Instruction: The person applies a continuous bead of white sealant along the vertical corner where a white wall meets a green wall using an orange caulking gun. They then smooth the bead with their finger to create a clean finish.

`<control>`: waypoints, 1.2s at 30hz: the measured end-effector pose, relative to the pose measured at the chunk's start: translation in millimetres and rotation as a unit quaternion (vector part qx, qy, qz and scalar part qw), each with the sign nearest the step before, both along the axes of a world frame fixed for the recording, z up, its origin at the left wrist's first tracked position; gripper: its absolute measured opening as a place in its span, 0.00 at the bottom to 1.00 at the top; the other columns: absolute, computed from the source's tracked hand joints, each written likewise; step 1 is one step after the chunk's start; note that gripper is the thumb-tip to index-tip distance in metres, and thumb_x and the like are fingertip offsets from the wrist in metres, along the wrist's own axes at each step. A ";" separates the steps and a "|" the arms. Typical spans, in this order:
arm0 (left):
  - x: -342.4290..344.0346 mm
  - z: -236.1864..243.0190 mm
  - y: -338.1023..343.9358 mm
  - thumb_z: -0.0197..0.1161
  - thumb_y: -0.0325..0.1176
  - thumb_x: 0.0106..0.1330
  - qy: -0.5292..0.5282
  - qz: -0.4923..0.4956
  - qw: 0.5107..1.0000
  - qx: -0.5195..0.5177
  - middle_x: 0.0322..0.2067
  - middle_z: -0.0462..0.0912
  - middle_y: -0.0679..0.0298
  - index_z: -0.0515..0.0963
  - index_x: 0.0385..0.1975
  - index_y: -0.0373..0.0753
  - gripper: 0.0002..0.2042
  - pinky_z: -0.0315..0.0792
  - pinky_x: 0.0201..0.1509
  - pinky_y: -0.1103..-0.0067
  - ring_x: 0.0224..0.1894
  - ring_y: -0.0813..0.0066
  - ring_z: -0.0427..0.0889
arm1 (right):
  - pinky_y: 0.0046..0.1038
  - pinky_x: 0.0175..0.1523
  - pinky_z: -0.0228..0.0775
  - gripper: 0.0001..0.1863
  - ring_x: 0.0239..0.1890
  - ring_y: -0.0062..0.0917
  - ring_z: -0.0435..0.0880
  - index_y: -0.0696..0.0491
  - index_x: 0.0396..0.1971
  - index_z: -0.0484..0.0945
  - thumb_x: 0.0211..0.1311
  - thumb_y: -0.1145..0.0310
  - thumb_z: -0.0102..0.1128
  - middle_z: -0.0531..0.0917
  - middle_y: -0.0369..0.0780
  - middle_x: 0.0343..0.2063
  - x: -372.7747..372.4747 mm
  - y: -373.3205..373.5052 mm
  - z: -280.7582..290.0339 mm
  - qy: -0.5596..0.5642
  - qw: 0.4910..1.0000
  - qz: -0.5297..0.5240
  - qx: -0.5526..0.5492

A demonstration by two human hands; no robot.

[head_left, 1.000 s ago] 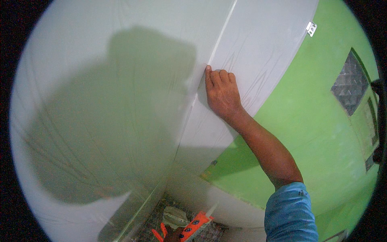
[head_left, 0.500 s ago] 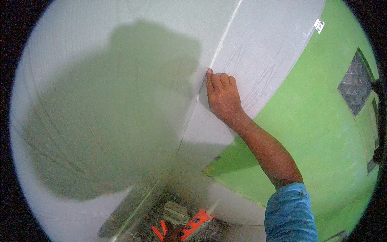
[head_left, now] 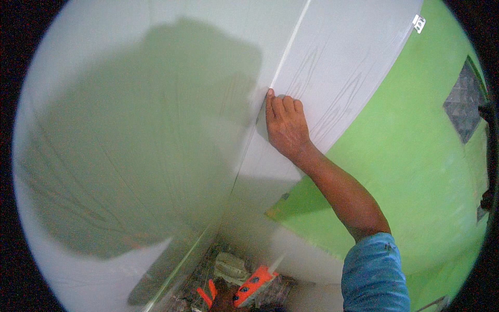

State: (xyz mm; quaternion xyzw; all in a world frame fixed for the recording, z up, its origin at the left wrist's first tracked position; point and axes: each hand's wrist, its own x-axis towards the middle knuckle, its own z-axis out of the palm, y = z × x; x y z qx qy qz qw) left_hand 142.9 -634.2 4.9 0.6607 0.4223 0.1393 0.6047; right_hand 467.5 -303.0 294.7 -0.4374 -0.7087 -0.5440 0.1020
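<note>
My right hand (head_left: 285,122) is up against the corner joint between two whitish panels. One finger reaches upward with its tip on the seam (head_left: 285,57), while the other fingers curl in; nothing shows in them. A bright white line runs along the seam above that fingertip, and below it the joint looks thinner and darker. Low in the view, my left hand (head_left: 223,296) grips an orange caulking gun (head_left: 254,285) with a pale, pointed nozzle tilted up to the right. Its orange handle parts stick out left of the hand, which is partly cut off by the lower edge.
A big shadow covers the left panel (head_left: 52,270). Right of the pale wood-grained panel (head_left: 338,78) is a bright green wall (head_left: 400,171) with a small metal bracket (head_left: 419,24) and a patterned glass window (head_left: 464,106). A pale block-like object (head_left: 231,268) lies on the cluttered floor.
The view has shifted a little, so the bracket and window sit farther right and higher. My right fingertip stays on the seam. My left hand still holds the caulking gun, slightly shifted.
</note>
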 end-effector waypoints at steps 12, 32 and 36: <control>13.7 -16.8 -18.2 0.81 0.40 0.60 -0.011 0.004 1.000 0.018 0.63 0.81 0.44 0.61 0.75 0.35 0.46 0.80 0.66 0.56 0.62 0.50 0.85 | 0.41 0.50 0.70 0.32 0.43 0.38 0.77 0.78 0.66 0.72 0.64 0.73 0.57 0.79 0.49 0.39 13.2 -19.4 -39.4 0.016 1.000 0.010 -0.008; 59.7 -22.5 -73.6 0.80 0.38 0.62 -0.009 0.015 1.000 0.014 0.63 0.80 0.43 0.58 0.76 0.32 0.46 0.80 0.67 0.57 0.62 0.51 0.85 | 0.42 0.53 0.71 0.37 0.45 0.41 0.79 0.80 0.69 0.65 0.61 0.78 0.58 0.78 0.51 0.41 43.2 -59.6 -106.0 0.099 0.989 0.074 -0.077; 64.8 -17.8 -73.7 0.80 0.38 0.62 -0.005 0.012 1.000 0.012 0.63 0.80 0.43 0.58 0.76 0.31 0.46 0.80 0.67 0.57 0.62 0.51 0.85 | 0.42 0.54 0.70 0.36 0.43 0.41 0.79 0.79 0.71 0.63 0.65 0.77 0.58 0.79 0.50 0.41 39.7 -60.5 -120.0 0.143 0.983 0.054 -0.105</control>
